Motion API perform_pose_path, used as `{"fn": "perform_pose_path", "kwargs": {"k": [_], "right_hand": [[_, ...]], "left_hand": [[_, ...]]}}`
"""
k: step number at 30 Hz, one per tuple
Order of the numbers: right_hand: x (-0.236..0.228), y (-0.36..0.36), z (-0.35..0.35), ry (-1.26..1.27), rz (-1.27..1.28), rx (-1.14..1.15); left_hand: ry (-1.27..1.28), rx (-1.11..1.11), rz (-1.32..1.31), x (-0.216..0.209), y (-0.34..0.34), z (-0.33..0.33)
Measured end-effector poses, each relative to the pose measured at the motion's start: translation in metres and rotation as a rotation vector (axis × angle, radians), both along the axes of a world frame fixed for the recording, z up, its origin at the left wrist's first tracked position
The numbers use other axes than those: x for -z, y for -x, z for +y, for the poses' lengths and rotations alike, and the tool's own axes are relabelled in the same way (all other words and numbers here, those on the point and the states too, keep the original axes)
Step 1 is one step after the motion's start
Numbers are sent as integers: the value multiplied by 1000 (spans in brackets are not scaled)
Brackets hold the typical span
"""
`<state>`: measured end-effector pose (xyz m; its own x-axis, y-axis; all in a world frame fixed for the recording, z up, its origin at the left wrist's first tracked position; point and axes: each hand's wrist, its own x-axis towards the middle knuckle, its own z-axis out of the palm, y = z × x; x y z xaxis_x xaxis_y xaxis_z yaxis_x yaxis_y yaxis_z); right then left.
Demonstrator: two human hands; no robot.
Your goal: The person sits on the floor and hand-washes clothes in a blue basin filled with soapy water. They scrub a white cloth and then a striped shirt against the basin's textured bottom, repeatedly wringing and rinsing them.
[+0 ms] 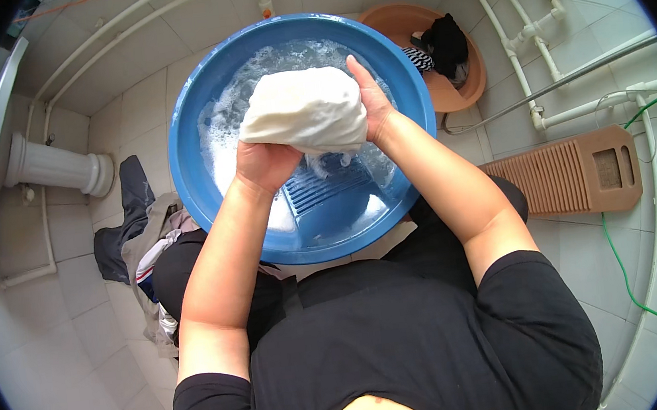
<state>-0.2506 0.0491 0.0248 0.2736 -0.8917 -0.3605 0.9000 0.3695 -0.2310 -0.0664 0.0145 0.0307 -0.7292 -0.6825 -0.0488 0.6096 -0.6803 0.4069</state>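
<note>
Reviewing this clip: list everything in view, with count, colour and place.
Cloth: one, white, held above the tub
Tub: one, blue, centre
Suds: uncounted, white, in the tub
Ribbed panel: one, blue, inside the tub's near side
Basin: one, orange, beyond the tub, right
Basin laundry: several, black and striped, inside it
Washboard: one, brown, right
Pipes: several, white, along the walls
Rod: one, grey, right
Cord: green, right
Pedestal sink: one, white, left
Floor clothes: several, mixed colours, left
Tiles: many, pale, floor and walls
Shirt: one, black, worn
Left hand, right hand: two, bare, gripping the cloth
</note>
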Motion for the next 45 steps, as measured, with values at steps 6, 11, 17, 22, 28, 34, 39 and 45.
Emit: {"fn": "perform_pose_path", "kwargs": {"k": [6,11,17,22,28,34,39,45], "right_hand": [[28,2,1,-32,277,-43],[40,-10,13,81,587,-239],[31,-16,12,306,946,-547],[47,-2,26,553,1605,-144],[34,-51,82,738,2117,55],[40,-44,-8,128,1957,-557],[52,-46,-12,-18,2117,-500],[43,-50,65,754,2118,19]], "left_hand": [[339,98,-1082,14,-46,-14],[355,-43,-1045,33,-55,-10],[565,25,-896,109,-25,-17],[947,-93,-1310,71,-34,13],[1351,-456,-1405,55,-25,77],[1072,-243,-1799,77,15,-5],[1109,-188,-1625,78,5,-15],[1405,-377,-1238,54,-30,52]]}}
